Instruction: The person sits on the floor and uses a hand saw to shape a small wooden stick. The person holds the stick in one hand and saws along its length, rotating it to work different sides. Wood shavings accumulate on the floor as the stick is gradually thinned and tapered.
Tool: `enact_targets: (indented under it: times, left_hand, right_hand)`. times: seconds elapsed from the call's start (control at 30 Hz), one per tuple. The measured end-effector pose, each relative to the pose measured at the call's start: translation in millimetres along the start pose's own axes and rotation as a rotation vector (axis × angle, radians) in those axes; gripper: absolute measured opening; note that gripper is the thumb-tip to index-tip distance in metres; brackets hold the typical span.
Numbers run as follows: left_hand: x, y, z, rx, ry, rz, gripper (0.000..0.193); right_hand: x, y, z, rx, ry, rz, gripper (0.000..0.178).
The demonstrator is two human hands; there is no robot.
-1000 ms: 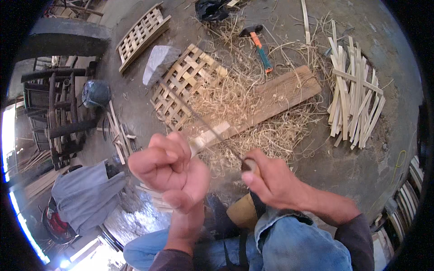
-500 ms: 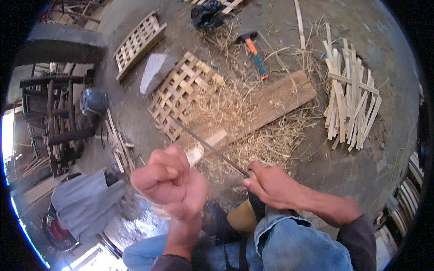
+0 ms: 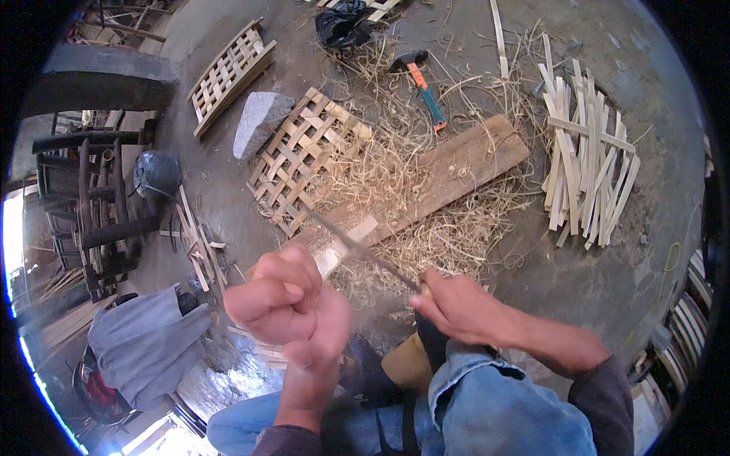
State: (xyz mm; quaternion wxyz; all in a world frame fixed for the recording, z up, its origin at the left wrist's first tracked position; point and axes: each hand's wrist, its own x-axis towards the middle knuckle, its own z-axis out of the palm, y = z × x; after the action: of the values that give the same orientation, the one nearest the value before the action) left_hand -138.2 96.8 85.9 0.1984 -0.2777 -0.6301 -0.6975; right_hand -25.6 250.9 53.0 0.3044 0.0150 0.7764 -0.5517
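I'm watching my left hand [image 3: 293, 300] between seven and eight o'clock, its fingers curling in tight and grasping a pale wooden strip [image 3: 331, 260]. The strip is jutting past the knuckles to the centre of my view, pointing between one and two o'clock. At four o'clock my right hand [image 3: 460, 310] is clenching the near end of a long thin blade [image 3: 389, 270], which is stretching toward ten o'clock and crossing the strip — I can't tell whether its edge is biting. Beneath, a wooden board [image 3: 487, 156] is running out toward two o'clock, with curly shavings [image 3: 445, 239] heaping over and beside it. A woven panel [image 3: 293, 156] is lying at eleven, a grey stone [image 3: 260, 121] just beside it; a hammer [image 3: 422, 91] is resting at one o'clock — and a strip pile [image 3: 585, 163] is spreading between two and three.
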Motion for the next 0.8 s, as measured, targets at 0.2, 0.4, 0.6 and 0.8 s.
enact_targets:
  times: [0.2, 0.4, 0.6, 0.8]
  left_hand:
    - [-0.2, 1.8, 0.8, 0.031, 0.012, -0.024, 0.061]
    - [-1.7, 4.9, -2.3, 0.086, 0.053, -0.028, 0.057]
    - [-1.0, 6.2, -6.3, 0.085, 0.079, -0.001, 0.054]
    - [4.9, 2.3, -4.8, 0.039, 0.058, 0.028, 0.05]
  right_hand:
    - [4.1, 6.6, 11.0, 0.069, 0.063, -0.07, 0.04]
    - [-10.4, 3.4, 26.6, 0.202, 0.162, -0.209, 0.045]
    - [-0.1, -0.1, 20.9, 0.137, 0.08, -0.105, 0.04]
    - [10.8, 9.0, 22.2, 0.125, 0.068, 0.009, 0.039]
